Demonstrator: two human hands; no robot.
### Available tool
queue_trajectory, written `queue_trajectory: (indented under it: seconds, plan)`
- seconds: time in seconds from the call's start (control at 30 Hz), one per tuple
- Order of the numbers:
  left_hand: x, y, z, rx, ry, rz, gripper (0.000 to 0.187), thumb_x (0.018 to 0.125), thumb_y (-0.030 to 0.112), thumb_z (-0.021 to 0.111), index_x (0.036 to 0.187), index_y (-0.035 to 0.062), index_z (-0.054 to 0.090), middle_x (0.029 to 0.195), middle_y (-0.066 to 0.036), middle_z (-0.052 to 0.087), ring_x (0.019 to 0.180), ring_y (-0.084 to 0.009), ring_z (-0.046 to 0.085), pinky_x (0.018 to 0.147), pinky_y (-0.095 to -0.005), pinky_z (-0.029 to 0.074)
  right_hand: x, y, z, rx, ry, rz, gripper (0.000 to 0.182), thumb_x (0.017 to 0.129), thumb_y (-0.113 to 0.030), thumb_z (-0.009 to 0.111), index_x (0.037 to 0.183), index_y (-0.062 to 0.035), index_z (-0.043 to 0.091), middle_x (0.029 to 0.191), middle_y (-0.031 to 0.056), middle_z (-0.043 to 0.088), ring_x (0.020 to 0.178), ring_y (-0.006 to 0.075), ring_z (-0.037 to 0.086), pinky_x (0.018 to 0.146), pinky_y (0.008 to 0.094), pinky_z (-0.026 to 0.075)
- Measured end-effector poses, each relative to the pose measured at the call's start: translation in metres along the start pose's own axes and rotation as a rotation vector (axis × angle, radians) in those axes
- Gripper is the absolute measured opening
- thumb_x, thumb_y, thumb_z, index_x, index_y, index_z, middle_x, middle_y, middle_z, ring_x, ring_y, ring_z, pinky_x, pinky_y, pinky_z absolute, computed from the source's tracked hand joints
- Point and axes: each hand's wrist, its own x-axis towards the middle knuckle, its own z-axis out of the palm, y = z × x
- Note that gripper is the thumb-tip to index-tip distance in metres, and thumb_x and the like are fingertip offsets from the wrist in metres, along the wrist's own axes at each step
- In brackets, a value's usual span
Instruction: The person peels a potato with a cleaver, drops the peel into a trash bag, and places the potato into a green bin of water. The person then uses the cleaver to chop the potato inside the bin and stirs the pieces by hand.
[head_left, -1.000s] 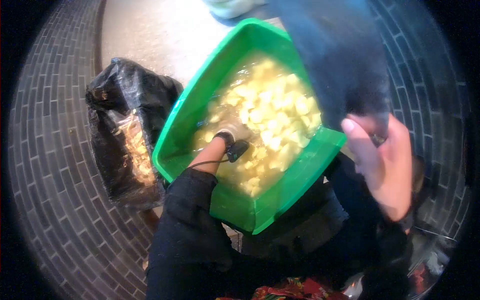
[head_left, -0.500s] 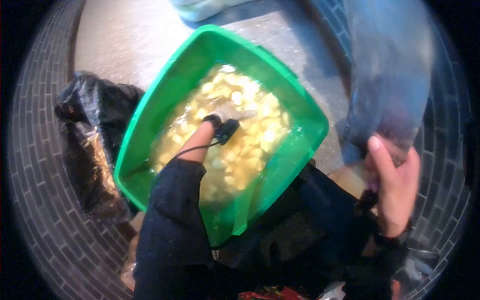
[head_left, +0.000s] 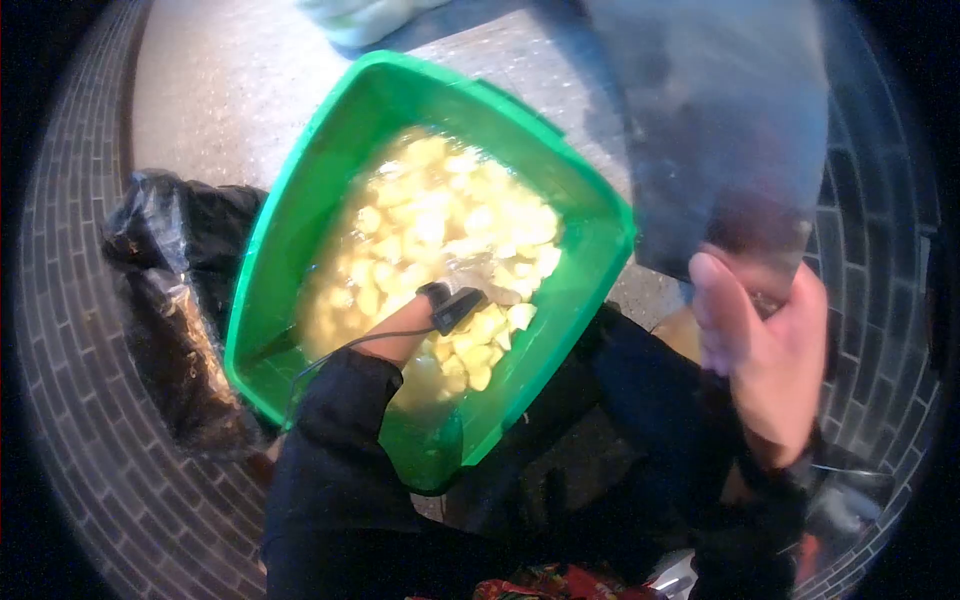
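My left hand (head_left: 478, 280), in a pale glove with a black device on the wrist, reaches into a green tub (head_left: 258, 290). It lies among peeled potato pieces (head_left: 425, 220) in cloudy water. Its visible fingers look stretched out, though the tips are partly hidden by water and pieces. Several pieces are heaped above the water just on the near side of that hand. At the right, my bare right hand (head_left: 765, 350) is closed around the lower end of a broad, grey-bladed cleaver (head_left: 730, 110). The blade points up and away, blurred and close to the camera.
A black plastic bag (head_left: 165, 310) holding brownish scraps stands open left of the tub. A pale, bulging bag (head_left: 370, 15) sits at the far edge. Speckled floor (head_left: 220, 90) lies beyond the tub, with grey brick-patterned surfaces (head_left: 80, 330) on both sides.
My left hand has drawn towards me through the potato pieces, heaping some on the near side. The cleaver and right hand have shifted slightly left in view.
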Motion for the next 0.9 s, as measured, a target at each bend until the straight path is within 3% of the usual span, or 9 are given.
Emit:
queue_trajectory:
  seconds: [0.07,0.13,0.2,0.27,0.3,0.53,0.8,0.83,0.9]
  plan:
    - [0.004,-0.007,0.002,-0.064,-0.024,-0.014,0.076,0.085,0.06,0.057,0.133,0.0013,0.048,0.124,-0.021,0.059,0.113,-0.0341,0.056,0.099,-0.0402,0.043,-0.003,-0.001,-0.001,0.04,-0.007,-0.046,0.024,0.087,-0.021,0.07,0.094,0.0,0.062,0.062,-0.0015,0.053,0.047,0.0052,0.045,0.042,0.0206,0.034]
    - [0.016,-0.015,0.006,-0.108,0.004,-0.009,0.076,0.086,0.06,0.056,0.134,0.0016,0.048,0.123,-0.021,0.06,0.113,-0.0344,0.056,0.098,-0.0405,0.043,-0.005,-0.004,-0.003,0.033,-0.038,-0.039,0.022,0.085,-0.01,0.07,0.101,0.0038,0.065,0.092,0.0099,0.071,0.086,0.0135,0.064,0.082,0.0265,0.048]
    - [0.023,-0.01,0.007,-0.116,0.029,-0.011,0.076,0.086,0.059,0.056,0.134,0.0017,0.047,0.123,-0.021,0.06,0.113,-0.0345,0.057,0.098,-0.0406,0.044,-0.005,-0.003,-0.004,0.005,-0.032,-0.04,0.022,0.085,-0.01,0.07,0.101,0.0039,0.065,0.092,0.0101,0.071,0.086,0.0132,0.064,0.081,0.0261,0.048]
    - [0.011,0.036,-0.006,0.292,0.118,-0.246,0.075,0.085,0.064,0.05,0.139,0.0133,0.044,0.131,-0.017,0.055,0.117,-0.0355,0.055,0.1,-0.0445,0.041,-0.005,-0.003,-0.004,-0.019,-0.04,-0.04,0.022,0.086,-0.011,0.07,0.102,0.004,0.065,0.092,0.0103,0.071,0.085,0.0129,0.064,0.08,0.0257,0.048]
    - [-0.002,0.064,-0.014,0.277,0.107,-0.196,0.071,0.083,0.062,0.054,0.133,0.0112,0.05,0.127,-0.018,0.058,0.115,-0.0354,0.057,0.098,-0.0449,0.043,-0.005,-0.005,-0.005,-0.019,-0.047,0.033,0.023,0.086,-0.011,0.07,0.102,0.0041,0.065,0.092,0.0107,0.071,0.086,0.013,0.065,0.08,0.0255,0.048]
    - [0.017,0.021,-0.032,0.867,0.05,-0.229,0.048,0.086,0.042,0.055,0.124,0.014,0.058,0.123,-0.014,0.062,0.112,-0.0328,0.059,0.095,-0.0443,0.046,-0.007,0.0,-0.008,0.057,-0.005,-0.004,0.023,0.086,-0.012,0.069,0.102,0.0037,0.065,0.09,0.0095,0.07,0.081,0.0116,0.063,0.074,0.0245,0.048]
    - [-0.038,0.022,-0.109,0.752,0.306,-0.747,0.058,0.085,0.038,0.058,0.135,0.0116,0.049,0.123,-0.017,0.061,0.116,-0.0304,0.058,0.098,-0.039,0.045,-0.003,-0.006,-0.011,0.069,-0.051,0.056,0.024,0.087,-0.014,0.067,0.101,0.0043,0.064,0.087,0.0066,0.068,0.076,0.0084,0.059,0.07,0.0217,0.045]
    - [-0.045,0.011,-0.11,0.716,0.315,-0.701,0.063,0.081,0.039,0.061,0.131,0.0028,0.05,0.119,-0.018,0.062,0.112,-0.0284,0.061,0.093,-0.0399,0.049,-0.002,-0.008,-0.011,0.05,-0.09,0.098,0.023,0.087,-0.014,0.066,0.101,0.0042,0.064,0.086,0.0061,0.068,0.075,0.0078,0.058,0.068,0.0212,0.045]
    - [-0.024,-0.149,-0.095,0.806,0.411,-0.368,0.062,0.08,0.038,0.061,0.13,0.0023,0.051,0.12,-0.017,0.062,0.112,-0.0285,0.061,0.094,-0.0394,0.049,-0.003,-0.005,-0.006,0.101,-0.073,0.037,0.023,0.087,-0.013,0.066,0.102,0.0035,0.064,0.086,0.0059,0.068,0.075,0.0073,0.057,0.067,0.0211,0.044]
